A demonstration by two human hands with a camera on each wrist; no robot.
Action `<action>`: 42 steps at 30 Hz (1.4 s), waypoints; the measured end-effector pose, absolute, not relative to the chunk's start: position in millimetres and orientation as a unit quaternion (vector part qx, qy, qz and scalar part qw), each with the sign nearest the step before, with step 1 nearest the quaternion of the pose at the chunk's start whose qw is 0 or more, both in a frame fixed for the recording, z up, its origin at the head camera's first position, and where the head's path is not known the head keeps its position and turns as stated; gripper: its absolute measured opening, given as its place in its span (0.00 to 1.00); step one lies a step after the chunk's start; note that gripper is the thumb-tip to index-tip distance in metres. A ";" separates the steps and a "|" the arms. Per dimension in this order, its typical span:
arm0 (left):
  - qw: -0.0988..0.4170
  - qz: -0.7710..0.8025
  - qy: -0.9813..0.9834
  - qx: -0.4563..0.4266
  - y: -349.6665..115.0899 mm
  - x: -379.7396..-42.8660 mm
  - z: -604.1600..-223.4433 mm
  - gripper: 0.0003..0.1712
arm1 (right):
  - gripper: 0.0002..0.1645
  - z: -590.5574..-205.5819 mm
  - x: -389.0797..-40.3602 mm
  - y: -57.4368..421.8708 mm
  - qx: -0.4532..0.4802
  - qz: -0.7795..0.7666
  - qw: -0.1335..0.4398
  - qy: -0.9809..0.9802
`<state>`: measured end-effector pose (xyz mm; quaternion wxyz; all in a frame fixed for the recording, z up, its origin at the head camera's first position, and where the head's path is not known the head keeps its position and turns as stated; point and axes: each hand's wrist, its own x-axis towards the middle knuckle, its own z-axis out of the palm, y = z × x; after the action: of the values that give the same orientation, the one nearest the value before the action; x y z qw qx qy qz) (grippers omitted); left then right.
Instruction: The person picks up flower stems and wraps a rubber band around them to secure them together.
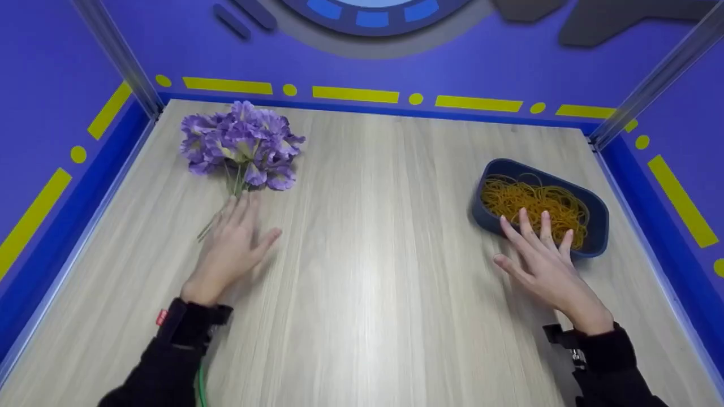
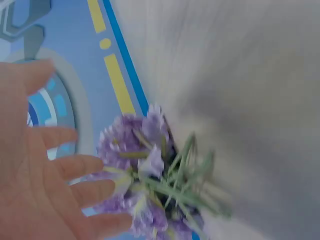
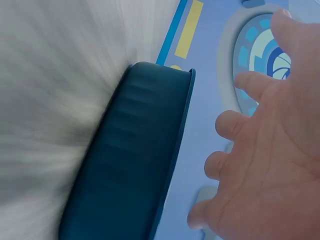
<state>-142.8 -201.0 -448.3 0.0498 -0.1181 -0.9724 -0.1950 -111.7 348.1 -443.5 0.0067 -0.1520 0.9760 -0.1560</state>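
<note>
A bunch of purple artificial flowers [image 1: 243, 141] lies at the back left of the table, its green stems [image 2: 175, 187] pointing toward the person. Over those stems my left hand [image 1: 229, 243] is held with its fingers extended; the left wrist view shows nothing in the palm. On the right stands a dark blue tub [image 1: 597, 237] filled with yellowish-brown rubber bands [image 1: 531, 203]. My right hand [image 1: 546, 268] is spread above the tub's near edge, holding nothing. In the right wrist view the tub's outer side [image 3: 130, 150] is beside the fingers, apart from them.
The light wood-grain table [image 1: 367, 254] is bounded by blue walls [image 1: 362, 73] with yellow markings at the back and both sides. Metal posts [image 1: 136, 85] rise at the back corners. A green cord [image 1: 201, 384] hangs by the left sleeve.
</note>
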 end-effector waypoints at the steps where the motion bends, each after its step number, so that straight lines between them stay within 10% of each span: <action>1: 0.049 -0.212 -0.970 -0.107 -203.9 -148.4 -444.2 0.47 | 0.46 -442.6 -111.9 348.5 -0.155 -0.159 0.006 0.975; 13: -0.125 -0.232 -0.964 0.030 -229.3 -219.4 -409.7 0.58 | 0.48 -448.2 -120.3 337.0 -0.205 -0.202 0.033 0.957; 21: -0.196 -0.217 -0.952 0.093 -234.1 -241.6 -418.9 0.29 | 0.49 -456.4 -120.0 323.0 -0.224 -0.206 0.059 0.951; 42: -0.092 -0.310 -0.927 0.188 -229.6 -272.7 -453.8 0.37 | 0.53 -466.9 -116.5 313.5 -0.234 -0.170 0.087 0.953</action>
<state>-272.7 -229.6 -453.8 -0.0923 0.1880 -0.9272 -0.3104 -116.5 313.5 -466.9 0.0872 -0.2340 0.9534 -0.1696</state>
